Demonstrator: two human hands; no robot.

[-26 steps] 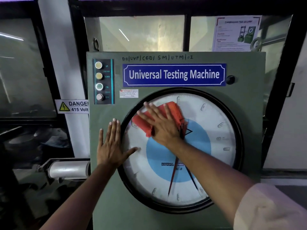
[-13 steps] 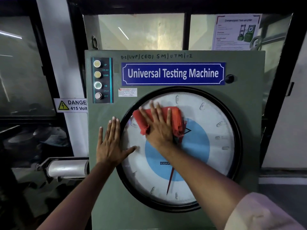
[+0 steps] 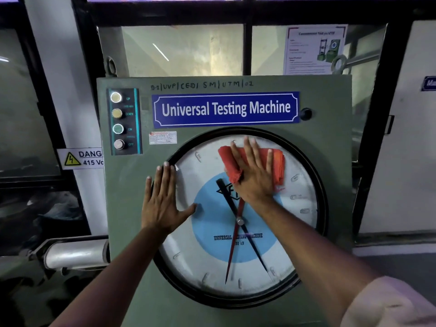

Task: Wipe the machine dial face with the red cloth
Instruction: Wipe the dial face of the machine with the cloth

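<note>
The round dial face [image 3: 207, 260], white with a blue centre and a black rim, fills the lower front of the green machine cabinet [image 3: 127, 208]. A folded red cloth [image 3: 277, 161] lies flat against the upper part of the glass. My right hand [image 3: 253, 178] presses on the cloth with its fingers spread and pointing up. My left hand [image 3: 162, 204] rests flat on the dial's left rim, fingers apart, holding nothing. A black and a red pointer [image 3: 232, 251] cross at the hub under my right wrist.
A button panel [image 3: 123, 121] with several buttons sits at the cabinet's upper left, beside the blue nameplate [image 3: 225, 109]. A black knob [image 3: 306, 113] is at the upper right. A 415 volt danger sign [image 3: 80, 158] and a metal cylinder [image 3: 73, 253] are to the left.
My right hand has slid the red cloth to the right and slightly up across the top of the dial. My left hand stays braced on the left rim.
</note>
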